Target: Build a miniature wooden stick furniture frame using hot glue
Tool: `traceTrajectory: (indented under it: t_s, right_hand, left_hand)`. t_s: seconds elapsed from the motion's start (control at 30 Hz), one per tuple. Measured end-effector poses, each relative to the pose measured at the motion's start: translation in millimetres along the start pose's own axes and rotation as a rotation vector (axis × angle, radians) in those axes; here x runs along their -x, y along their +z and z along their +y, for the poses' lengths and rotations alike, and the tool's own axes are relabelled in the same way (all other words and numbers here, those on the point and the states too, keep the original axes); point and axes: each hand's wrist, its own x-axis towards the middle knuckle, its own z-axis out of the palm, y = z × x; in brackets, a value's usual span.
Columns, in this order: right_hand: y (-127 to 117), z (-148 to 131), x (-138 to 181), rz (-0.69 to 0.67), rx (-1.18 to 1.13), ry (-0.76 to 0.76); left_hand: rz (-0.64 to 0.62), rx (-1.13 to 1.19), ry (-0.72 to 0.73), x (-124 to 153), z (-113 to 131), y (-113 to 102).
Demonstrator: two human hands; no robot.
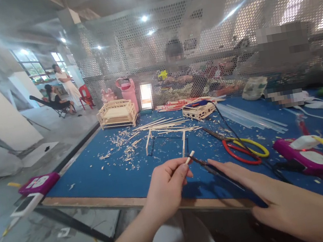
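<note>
My left hand (166,188) is closed in a pinch on a short pale wooden stick (189,157), held just above the near edge of the blue table (96,177). My right hand (252,184) holds dark cutting pliers (211,168), and their tip sits right beside the end of the stick. A small frame of wooden sticks (166,140) stands on the mat just beyond my hands, among wood chips (125,147).
Red-and-yellow-handled scissors (243,148), a purple glue gun (306,156) with a yellow cord, clear glue sticks (250,118), loose sticks (162,125) and two small wooden models (117,114) (199,109) lie on the table. A perforated screen (197,40) stands behind, with people beyond. Purple devices (37,185) hang at left.
</note>
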Motion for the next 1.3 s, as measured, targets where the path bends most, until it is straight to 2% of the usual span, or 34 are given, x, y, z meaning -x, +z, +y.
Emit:
traceTrajectory:
  t_s: [0.17,0.33,0.43,0.57,0.63,0.73,0.83,0.9,0.93,0.97,1.03,1.13,1.2,1.3]
  right_hand:
    - [0.8,-0.5,-4.9,-0.017,0.032,-0.009]
    - [6.1,-4.0,-15.6,0.008,0.075,0.071]
    - [11.5,-2.5,-22.5,0.081,0.149,0.076]
    - [14.3,-0.1,-29.7,0.261,0.325,-0.043]
    - [14.4,-1.5,-30.9,0.270,0.332,-0.085]
    - [14.3,-6.4,-28.8,0.127,0.126,-0.076]
    - [6.5,-6.9,-28.4,-0.035,-0.350,0.063]
    - [-7.3,-1.0,-35.4,0.051,-0.626,0.116]
    - [-16.0,3.9,-41.8,0.152,-0.649,0.110]
    - [-24.9,9.8,-50.1,0.247,-0.561,0.110]
    - [-39.2,22.6,-69.9,0.335,-0.108,0.211]
    - [-43.1,39.1,-99.9,0.311,0.519,0.312]
    - [-36.4,45.4,-115.8,0.262,0.746,0.338]
    - [-27.9,45.8,-133.2,0.267,0.885,0.371]
  left_hand:
    - [0.013,-0.081,0.030,-2.2,2.4,1.5]
    - [0.019,-0.125,0.121,0.1,1.0,6.2]
    - [0.024,-0.203,0.177,0.5,-1.4,9.1]
    - [0.044,-0.305,0.265,-1.9,1.1,10.9]
    - [0.046,-0.338,0.298,-3.8,2.5,11.1]
    - [0.056,-0.394,0.391,-7.0,0.6,9.4]
    - [0.074,-0.430,0.441,-9.3,-5.9,2.6]
    - [0.080,-0.444,0.400,-10.2,-10.9,-5.1]
    - [0.073,-0.458,0.379,-10.6,-13.1,-9.5]
    - [0.055,-0.484,0.367,-10.9,-14.8,-13.9]
    - [-0.004,-0.572,0.368,-11.8,-17.0,-21.7]
    - [-0.096,-0.725,0.395,-14.9,-18.7,-29.9]
    - [-0.154,-0.791,0.398,-19.2,-20.1,-33.8]
    - [-0.241,-0.843,0.412,-30.2,-20.0,-39.6]
